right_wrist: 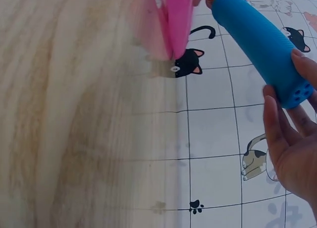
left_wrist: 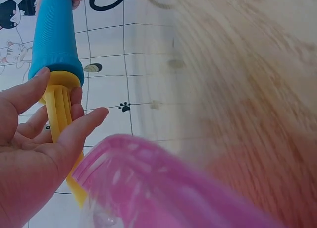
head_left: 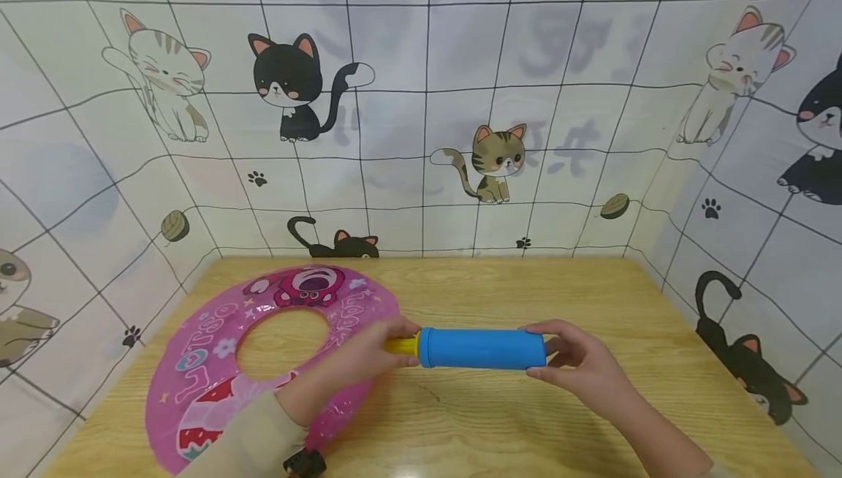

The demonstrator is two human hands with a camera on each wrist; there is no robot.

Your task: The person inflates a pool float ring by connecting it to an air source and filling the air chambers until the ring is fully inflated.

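Note:
A hand pump with a blue barrel [head_left: 483, 348] is held level between both hands over the wooden table. My left hand [head_left: 375, 354] grips it at the yellow end, thumb at the blue collar; the left wrist view shows the ribbed yellow shaft [left_wrist: 60, 106] running down past the fingers. At the other end, my right hand [head_left: 582, 365] pinches the barrel between thumb and fingers. Small holes dot that blue end face [right_wrist: 300, 93] in the right wrist view. A pink swim ring [head_left: 164, 390] with printed bear and strawberries lies on the left, partly under my left forearm.
The light wooden tabletop [head_left: 658, 361] runs back to a wall [head_left: 395, 120] covered with a cat-printed, grid-lined sheet. Similar sheeting stands at the left and right sides. A small dark object [head_left: 305, 463] shows beside the left sleeve at the near edge.

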